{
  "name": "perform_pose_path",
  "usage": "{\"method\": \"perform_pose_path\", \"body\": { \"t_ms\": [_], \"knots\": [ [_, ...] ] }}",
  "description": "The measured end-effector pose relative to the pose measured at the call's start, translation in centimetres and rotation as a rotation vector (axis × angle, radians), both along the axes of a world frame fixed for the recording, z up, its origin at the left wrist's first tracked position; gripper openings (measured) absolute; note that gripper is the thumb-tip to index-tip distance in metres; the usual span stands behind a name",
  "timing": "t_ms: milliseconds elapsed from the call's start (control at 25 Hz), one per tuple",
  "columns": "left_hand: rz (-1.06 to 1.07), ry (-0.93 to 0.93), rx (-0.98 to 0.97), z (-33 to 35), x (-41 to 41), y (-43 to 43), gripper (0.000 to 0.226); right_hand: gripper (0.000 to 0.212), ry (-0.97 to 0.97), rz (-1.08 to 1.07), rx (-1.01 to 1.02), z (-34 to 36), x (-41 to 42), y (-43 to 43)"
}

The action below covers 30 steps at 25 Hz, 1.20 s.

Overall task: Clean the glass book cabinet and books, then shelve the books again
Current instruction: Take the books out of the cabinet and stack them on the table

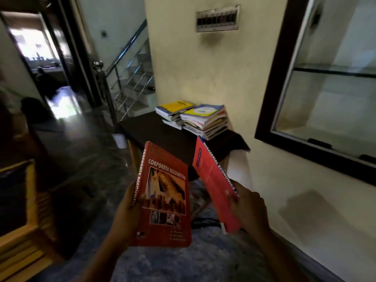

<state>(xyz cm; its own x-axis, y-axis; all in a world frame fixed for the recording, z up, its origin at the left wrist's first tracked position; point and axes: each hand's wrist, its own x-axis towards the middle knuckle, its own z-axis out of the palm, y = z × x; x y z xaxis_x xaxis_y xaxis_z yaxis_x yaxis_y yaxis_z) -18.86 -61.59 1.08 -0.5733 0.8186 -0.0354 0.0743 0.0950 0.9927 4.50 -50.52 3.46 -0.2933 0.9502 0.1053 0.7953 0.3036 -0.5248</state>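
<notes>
A cream wall fills the middle of the view, with a dark-framed glass book cabinet (pixel 325 102) set into it on the right, its glass shelf (pixel 333 71) bare as far as the reflections let one judge. To the left a staircase with a steel railing (pixel 130 64) rises beside a dark doorway. Against the wall stands a dark-topped table (pixel 158 131) carrying two stacks of books (pixel 195 119) side by side, their covers yellow, blue and white. In front, above a blue-grey rug (pixel 183 265), the left hand (pixel 127 208) grips a red book titled Corporate Accounting (pixel 164 196) by its spine edge, thumb curled onto the front cover, the book upright and facing the camera. The right hand (pixel 247 204) holds a second red book, Managerial Economics (pixel 215 184), fingers wrapped round its spine, the book tilted with its top leaning left. The two books are near each other but apart, both held well short of the cabinet.
</notes>
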Motion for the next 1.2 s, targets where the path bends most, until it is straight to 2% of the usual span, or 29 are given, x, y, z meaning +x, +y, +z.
{"method": "perform_pose_path", "body": {
  "t_ms": [160, 400, 680, 800, 960, 1080, 1200],
  "knots": [
    [-0.013, -0.018, 0.047, 0.3, -9.9, 6.2, 0.034, 0.042, 0.034, 0.000, 0.024, -0.9, -10.1, 7.7],
    [-0.080, -0.259, 0.023, 2.9, -23.4, 18.7, 0.026, 0.042, 0.121, -0.054, 0.090, 0.9, -23.4, 18.5],
    [-0.363, -0.311, -0.071, 3.3, -39.3, 35.0, 0.033, 0.043, 0.015, -0.238, 0.155, 1.6, -34.5, 28.1],
    [-0.495, -0.383, -0.122, 3.1, -45.2, 43.8, 0.036, 0.042, 0.040, -0.385, 0.181, 1.5, -39.1, 30.9],
    [-0.703, -0.521, -0.177, 3.4, -48.6, 54.4, 0.050, 0.043, 0.024, -0.561, 0.169, 2.3, -43.2, 33.4],
    [-0.757, -0.546, -0.186, 4.4, -48.1, 60.8, 0.038, 0.046, 0.016, -0.644, 0.172, 2.9, -44.6, 35.0],
    [-0.784, -0.557, -0.193, 5.5, -47.4, 67.3, 0.038, 0.041, -0.068, -0.737, 0.105, 3.7, -45.3, 37.7]
  ]
}}
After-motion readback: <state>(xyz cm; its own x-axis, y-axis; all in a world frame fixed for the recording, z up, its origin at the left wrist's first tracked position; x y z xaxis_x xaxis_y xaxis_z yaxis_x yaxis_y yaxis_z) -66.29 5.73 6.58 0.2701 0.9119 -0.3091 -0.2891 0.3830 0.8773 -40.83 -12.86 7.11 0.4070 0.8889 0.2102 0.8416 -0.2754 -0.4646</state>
